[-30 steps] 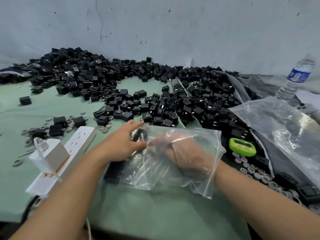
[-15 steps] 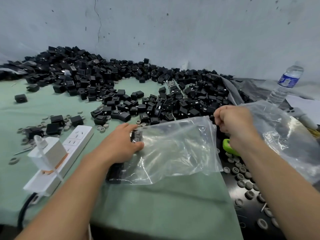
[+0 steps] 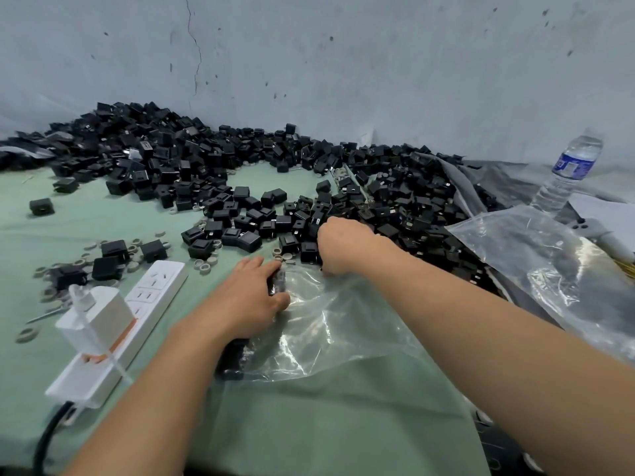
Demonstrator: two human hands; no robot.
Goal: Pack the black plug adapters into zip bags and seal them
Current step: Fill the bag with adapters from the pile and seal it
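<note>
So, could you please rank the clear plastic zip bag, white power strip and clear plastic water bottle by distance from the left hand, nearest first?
1. Clear plastic zip bag: gripped by the left hand.
2. White power strip: just left of it.
3. Clear plastic water bottle: far right, by the wall.

the plug adapters [image 3: 171, 159] are uniformly black, and the small rings [image 3: 206, 267] scattered among them are pale grey. the zip bag [image 3: 343, 331] and the second bag [image 3: 549, 262] are colourless and transparent with white glare streaks, and the table cloth [image 3: 309, 424] is plain pale green. the power strip [image 3: 151, 293] and charger [image 3: 99, 314] are white with an orange band, the cable [image 3: 49, 431] is black, the wall [image 3: 343, 63] is pale blue-grey with dark specks and one thin dark crack, and the water bottle [image 3: 567, 173] is clear with a blue-and-white label.
</note>
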